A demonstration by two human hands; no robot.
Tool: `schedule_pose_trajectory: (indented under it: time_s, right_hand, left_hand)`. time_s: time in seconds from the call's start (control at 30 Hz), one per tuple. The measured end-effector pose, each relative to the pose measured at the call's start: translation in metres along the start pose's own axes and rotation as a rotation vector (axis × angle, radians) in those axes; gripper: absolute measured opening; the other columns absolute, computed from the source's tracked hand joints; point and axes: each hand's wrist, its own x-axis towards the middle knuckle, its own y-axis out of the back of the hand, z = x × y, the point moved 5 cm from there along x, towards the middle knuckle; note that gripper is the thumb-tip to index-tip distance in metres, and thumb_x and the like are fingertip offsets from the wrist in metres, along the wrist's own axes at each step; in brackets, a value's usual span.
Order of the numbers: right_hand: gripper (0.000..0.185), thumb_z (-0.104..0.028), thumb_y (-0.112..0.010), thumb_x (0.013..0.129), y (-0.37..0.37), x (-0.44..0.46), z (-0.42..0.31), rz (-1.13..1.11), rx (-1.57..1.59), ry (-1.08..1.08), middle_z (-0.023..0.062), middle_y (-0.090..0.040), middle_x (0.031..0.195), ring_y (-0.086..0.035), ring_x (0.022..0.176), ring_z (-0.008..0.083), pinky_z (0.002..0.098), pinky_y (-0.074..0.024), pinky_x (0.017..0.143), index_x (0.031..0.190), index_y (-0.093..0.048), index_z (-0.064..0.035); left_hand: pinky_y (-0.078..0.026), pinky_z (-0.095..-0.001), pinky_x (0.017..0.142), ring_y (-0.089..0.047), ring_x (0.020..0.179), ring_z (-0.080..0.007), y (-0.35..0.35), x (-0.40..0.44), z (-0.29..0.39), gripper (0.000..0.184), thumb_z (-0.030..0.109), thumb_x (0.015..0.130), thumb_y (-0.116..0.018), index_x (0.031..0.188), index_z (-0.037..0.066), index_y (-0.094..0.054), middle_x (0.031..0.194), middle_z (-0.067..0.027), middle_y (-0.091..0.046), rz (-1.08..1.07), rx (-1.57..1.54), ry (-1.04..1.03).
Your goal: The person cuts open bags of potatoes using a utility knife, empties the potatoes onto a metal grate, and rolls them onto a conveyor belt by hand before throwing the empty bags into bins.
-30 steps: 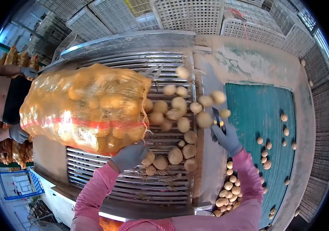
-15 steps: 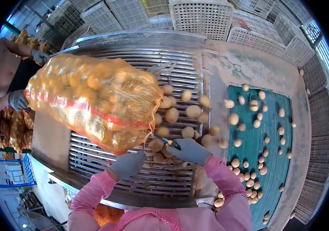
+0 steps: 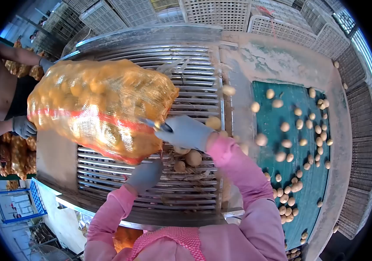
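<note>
A large orange mesh sack [image 3: 103, 108] of potatoes lies on its side across the metal rollers, with a red stripe along it. My right hand [image 3: 188, 132], in a grey glove, is closed round the dark handle of a knife [image 3: 163, 127]. Its blurred blade points left over the sack's right end. My left hand [image 3: 145, 176], gloved too, is closed at the sack's lower right corner, where a thin reddish strand meets the fingers; the fingertips are partly hidden. Loose potatoes [image 3: 193, 158] rest on the rollers between my hands.
A co-worker's gloved hand [image 3: 24, 127] touches the sack's left end. Metal rollers [image 3: 107, 167] run under the sack. To the right, several potatoes lie on a green belt [image 3: 266, 126]. Plastic crates [image 3: 215, 15] stand along the back and right; filled sacks [image 3: 19, 152] are at left.
My right hand with the knife has moved up and left over the sack's end. Most loose potatoes near the opening have rolled right towards the belt. My left hand has barely moved.
</note>
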Motion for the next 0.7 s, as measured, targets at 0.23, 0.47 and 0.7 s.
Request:
schedule_pose_trajectory:
  time_s: [0.23, 0.47, 0.7]
  right_hand:
    - [0.042, -0.039, -0.046, 0.084, -0.039, -0.034, 0.090, -0.188, -0.359, -0.224, 0.0213, -0.064, 0.083, -0.062, 0.079, 0.0369, 0.0436, -0.0482, 0.076, 0.087, -0.066, -0.0019]
    - [0.033, -0.029, -0.052, 0.081, -0.063, 0.006, 0.073, -0.114, -0.305, -0.137, 0.0198, -0.065, 0.088, -0.064, 0.082, 0.0346, 0.0423, -0.0500, 0.074, 0.091, -0.067, -0.0022]
    - [0.028, -0.022, -0.057, 0.076, -0.081, 0.008, 0.062, -0.069, -0.628, -0.185, 0.0197, -0.066, 0.086, -0.065, 0.085, 0.0339, 0.0428, -0.0511, 0.072, 0.095, -0.066, -0.0014]
  left_hand:
    - [-0.047, -0.0364, 0.044, -0.061, 0.051, -0.0246, 0.008, 0.022, 0.025, 0.013, 0.012, 0.082, -0.050, 0.091, 0.003, -0.050, 0.061, -0.0087, -0.059, -0.006, 0.046, 0.013]
    - [-0.047, -0.0356, 0.043, -0.059, 0.048, -0.0254, 0.014, 0.017, 0.015, 0.009, 0.011, 0.079, -0.051, 0.083, 0.003, -0.052, 0.056, -0.0095, -0.056, 0.021, 0.040, -0.014]
    - [-0.048, -0.0361, 0.053, -0.060, 0.058, -0.0284, 0.020, 0.014, 0.006, 0.011, 0.012, 0.080, -0.051, 0.084, 0.001, -0.051, 0.066, -0.0136, -0.057, 0.081, -0.090, -0.287]
